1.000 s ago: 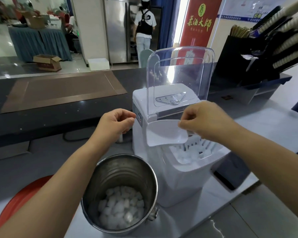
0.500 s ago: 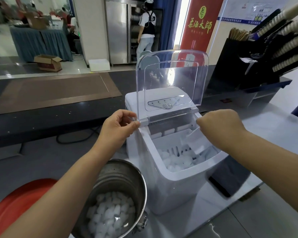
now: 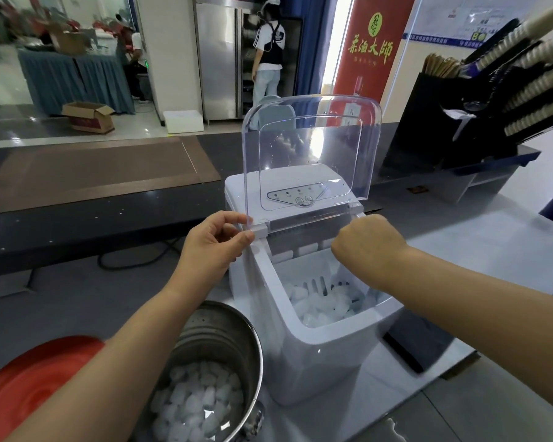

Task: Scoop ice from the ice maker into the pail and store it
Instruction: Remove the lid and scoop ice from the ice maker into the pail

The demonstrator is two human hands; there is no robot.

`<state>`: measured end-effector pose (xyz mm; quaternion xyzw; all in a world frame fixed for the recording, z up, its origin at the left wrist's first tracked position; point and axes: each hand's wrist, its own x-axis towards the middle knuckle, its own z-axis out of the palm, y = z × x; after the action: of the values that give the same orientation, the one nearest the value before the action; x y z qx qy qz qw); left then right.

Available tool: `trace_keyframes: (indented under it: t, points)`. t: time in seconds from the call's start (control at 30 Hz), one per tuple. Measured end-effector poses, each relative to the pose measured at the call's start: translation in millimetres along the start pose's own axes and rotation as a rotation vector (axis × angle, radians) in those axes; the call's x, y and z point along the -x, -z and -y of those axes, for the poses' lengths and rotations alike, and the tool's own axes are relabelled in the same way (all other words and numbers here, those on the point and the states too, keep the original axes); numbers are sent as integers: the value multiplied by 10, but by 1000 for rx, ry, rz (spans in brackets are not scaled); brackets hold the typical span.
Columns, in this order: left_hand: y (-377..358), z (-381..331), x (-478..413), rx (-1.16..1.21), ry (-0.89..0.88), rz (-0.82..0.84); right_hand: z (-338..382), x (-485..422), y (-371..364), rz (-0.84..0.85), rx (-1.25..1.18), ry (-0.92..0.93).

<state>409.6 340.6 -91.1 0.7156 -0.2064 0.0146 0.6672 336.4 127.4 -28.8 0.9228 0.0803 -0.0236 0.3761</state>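
Note:
The white ice maker (image 3: 320,355) stands mid-counter with its clear lid (image 3: 310,154) raised upright. Ice cubes (image 3: 323,304) lie in its open bin. My left hand (image 3: 217,247) pinches the lid's lower left corner by the hinge with thumb and forefinger. My right hand (image 3: 367,247) hovers curled over the bin's back right, close under the lid's right corner; its fingers are hidden and no scoop shows. The steel pail (image 3: 233,339) stands just left of the machine at the front, with ice (image 3: 195,403) in its bottom.
A red round disc (image 3: 29,387) lies at the lower left. A black rack of stacked cups (image 3: 492,97) fills the right rear. A dark object (image 3: 425,346) sits right of the machine. Water (image 3: 393,429) pools at the counter's front edge. A person (image 3: 268,59) stands far behind.
The white scoop my right hand held over the machine's front went down into the bin and out of sight. My left hand moved onto the lid's corner. The view shifted closer.

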Motion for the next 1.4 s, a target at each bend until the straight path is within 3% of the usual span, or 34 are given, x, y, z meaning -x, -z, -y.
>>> trace_keyframes:
  t: [0.3,0.67,1.4]
  points:
    - [-17,75,-6,48,-21,-11,-97,-87,-298,15,-277,-187]
    - [-37,99,-48,30,-41,-24,39,-222,-472,64,-735,-102]
    - [-42,101,-43,14,-26,-25,69,-191,-425,160,-1332,-210]
